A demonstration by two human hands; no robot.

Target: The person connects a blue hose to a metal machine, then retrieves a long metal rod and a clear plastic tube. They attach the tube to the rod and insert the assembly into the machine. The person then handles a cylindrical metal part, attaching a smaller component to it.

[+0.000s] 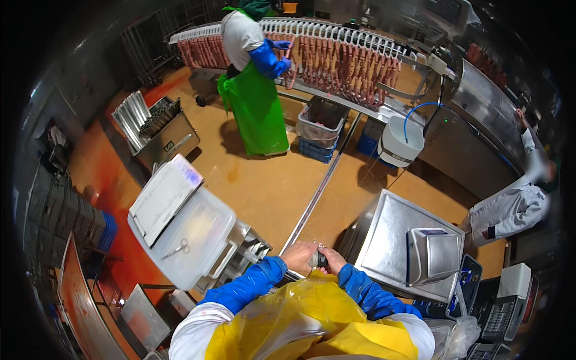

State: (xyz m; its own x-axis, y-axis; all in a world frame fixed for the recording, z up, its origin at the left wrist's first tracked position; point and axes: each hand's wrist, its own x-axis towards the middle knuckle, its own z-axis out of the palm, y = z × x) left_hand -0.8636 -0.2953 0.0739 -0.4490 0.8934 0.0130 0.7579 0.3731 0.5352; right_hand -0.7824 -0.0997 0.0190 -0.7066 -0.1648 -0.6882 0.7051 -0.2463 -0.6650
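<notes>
In front of my yellow apron, both hands meet around a small dark object with something clear and shiny about it. My left hand is closed at one side of the dark object, with its fingers partly hidden. From the other side my right hand grips it too, fingers curled around. Most of the object is covered, so its kind cannot be made out. Blue sleeves cover both forearms.
A lidded translucent bin with scissors and a white board stands left. At right, a steel table carries a scale. A person in a green apron handles hanging sausages; another stands far right.
</notes>
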